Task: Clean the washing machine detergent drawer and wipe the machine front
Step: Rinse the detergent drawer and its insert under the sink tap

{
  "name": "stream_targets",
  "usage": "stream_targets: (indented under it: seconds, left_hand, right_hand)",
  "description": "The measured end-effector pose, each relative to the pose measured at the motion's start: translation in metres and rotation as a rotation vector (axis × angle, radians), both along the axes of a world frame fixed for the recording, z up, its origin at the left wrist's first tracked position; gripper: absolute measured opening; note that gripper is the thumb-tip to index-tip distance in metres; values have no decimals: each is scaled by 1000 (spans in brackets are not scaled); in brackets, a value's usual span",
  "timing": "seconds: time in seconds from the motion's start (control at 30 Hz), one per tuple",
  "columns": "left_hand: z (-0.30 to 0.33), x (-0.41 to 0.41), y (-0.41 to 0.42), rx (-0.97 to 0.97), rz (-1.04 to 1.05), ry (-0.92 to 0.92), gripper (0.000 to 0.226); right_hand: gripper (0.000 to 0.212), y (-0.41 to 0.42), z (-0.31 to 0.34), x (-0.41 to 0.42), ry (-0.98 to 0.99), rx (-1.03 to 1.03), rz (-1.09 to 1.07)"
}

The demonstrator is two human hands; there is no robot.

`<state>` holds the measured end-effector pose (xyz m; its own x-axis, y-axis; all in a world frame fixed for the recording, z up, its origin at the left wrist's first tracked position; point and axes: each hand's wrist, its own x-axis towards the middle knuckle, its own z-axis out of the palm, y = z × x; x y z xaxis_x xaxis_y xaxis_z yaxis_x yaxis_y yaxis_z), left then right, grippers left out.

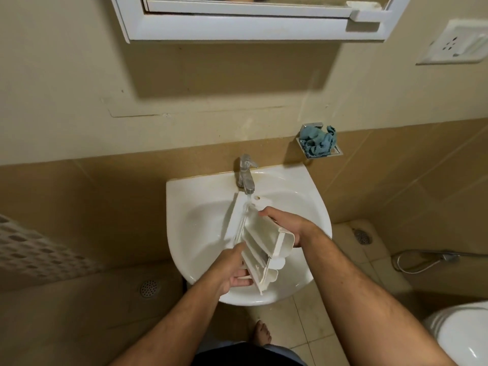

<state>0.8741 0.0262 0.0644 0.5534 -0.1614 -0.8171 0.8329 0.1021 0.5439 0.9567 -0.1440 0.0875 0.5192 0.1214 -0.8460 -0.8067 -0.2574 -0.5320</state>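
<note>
The white plastic detergent drawer (260, 240) is held tilted over the white washbasin (184, 207), its compartments facing up. Water runs from the chrome tap (246, 175) onto the drawer's far end. My left hand (232, 273) grips the drawer's near lower edge, fingers underneath. My right hand (287, 224) holds its right side, fingers along the upper edge. A crumpled blue cloth (318, 141) lies in a metal wall dish to the right of the tap.
A mirror cabinet (250, 22) hangs above the basin. A wall socket (454, 43) is at the upper right. A toilet (462, 336) stands at the lower right, a perforated basket (34, 252) at the left. My bare foot (261, 334) is on the tiled floor.
</note>
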Motion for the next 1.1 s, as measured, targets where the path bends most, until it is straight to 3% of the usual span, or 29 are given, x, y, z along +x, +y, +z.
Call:
stream_targets:
  seconds: [0.13,0.27,0.33,0.43,0.53,0.73,0.93,1.1]
  left_hand:
    - [10,15,-14,42,55,6,62]
    - [14,23,-31,-39,101,-16,40]
    - [11,27,-37,-72,126,-13,40]
    - [10,32,-44,-137,156,-18,51]
    - [9,36,-50,-173,205,4,56]
    - [0,42,-61,-316,338,70,65]
    - [8,47,-74,-344,451,97,55]
    - [1,49,-84,-350,485,36,47]
  right_hand:
    - [102,-7,-2,16,-22,-164,218]
    - [72,-1,15,15,-145,-186,352]
    - [61,0,25,11,-177,-193,395]
    - [76,1,29,12,-219,-287,519]
    - [69,1,36,11,-246,-376,646]
    - [74,2,41,14,-256,-473,752]
    - [57,2,46,10,-297,-521,900]
    - [44,1,45,8,-366,-480,882]
